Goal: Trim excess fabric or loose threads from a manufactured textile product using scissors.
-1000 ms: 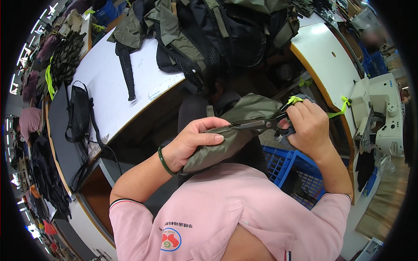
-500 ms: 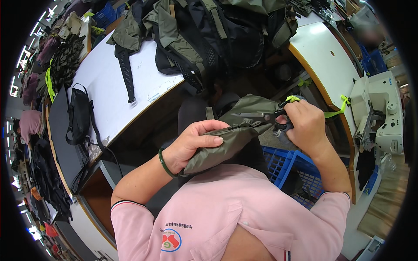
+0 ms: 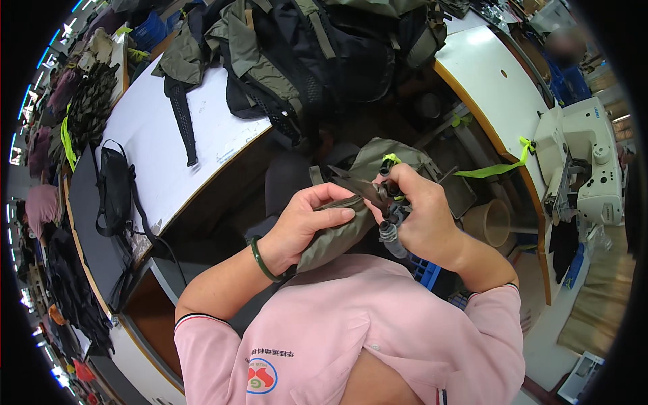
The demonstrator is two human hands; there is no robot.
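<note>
My left hand [image 3: 305, 226], with a dark green bangle at its wrist, pinches the edge of an olive-green fabric piece [image 3: 331, 244] between thumb and fingers. The piece hangs over my lap and spreads away past my hands. In my right hand [image 3: 426, 210] is a pair of scissors [image 3: 351, 182], its handles wrapped with grey material and bright yellow-green tape. The blades point left and lie close over the fabric edge beside my left fingers. Whether they touch it, I cannot tell.
Olive and black backpacks [image 3: 317, 61] are heaped on the white table [image 3: 219, 125] ahead. A black pouch [image 3: 116, 182] lies left. At right stand a white sewing machine [image 3: 594, 158] and a yellow-green strip [image 3: 499, 167]. Below are a beige bin [image 3: 487, 223] and a blue crate [image 3: 424, 273].
My right hand has moved left with the scissors, bringing them close to my left fingers. My left hand keeps its pinch on the fabric. The beige bin has come into sight.
</note>
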